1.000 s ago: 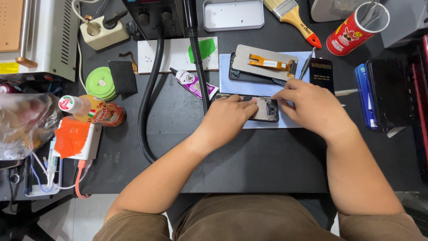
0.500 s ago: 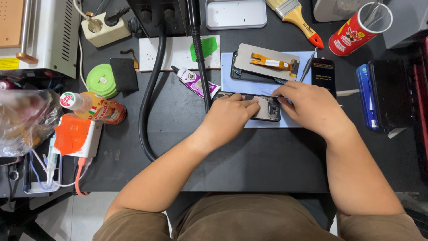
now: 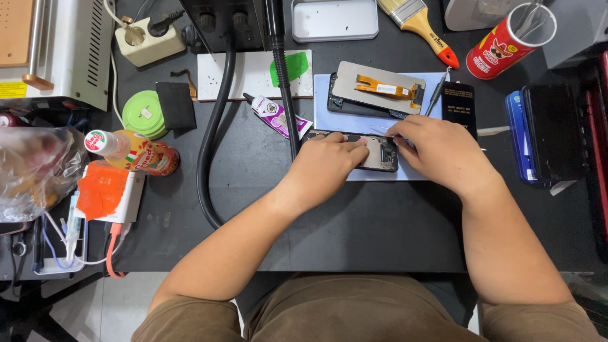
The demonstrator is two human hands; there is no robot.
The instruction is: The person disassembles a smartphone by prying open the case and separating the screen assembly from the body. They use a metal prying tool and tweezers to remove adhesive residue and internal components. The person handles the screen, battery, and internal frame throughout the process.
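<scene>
Both hands meet over an opened phone (image 3: 379, 154) that lies flat on a pale blue mat (image 3: 329, 101) near the middle of the dark worktop (image 3: 354, 221). The left hand (image 3: 326, 166) lies palm down on the phone's left part, fingers curled onto its frame and pressing it to the mat; its grip is closed loosely over the phone's edge. The right hand (image 3: 443, 155) rests at the phone's right end with fingertips pinched together over the exposed inside; whether that grip holds a small tool or part, I cannot tell, since the fingers hide it.

Just behind the phone on the same mat lies a detached screen panel (image 3: 379, 88), back up, with an orange flex cable across it. A small glue tube (image 3: 276, 116) lies to the left of the mat, beside a black hose (image 3: 215, 114) that curves across the worktop. To the right of the mat stands a dark flat box (image 3: 458, 104). Farther back are a paintbrush (image 3: 418, 24) and a red cylindrical can (image 3: 506, 41) holding tools. At the left sit a green tape roll (image 3: 142, 114) and a tipped sauce bottle (image 3: 136, 153)
</scene>
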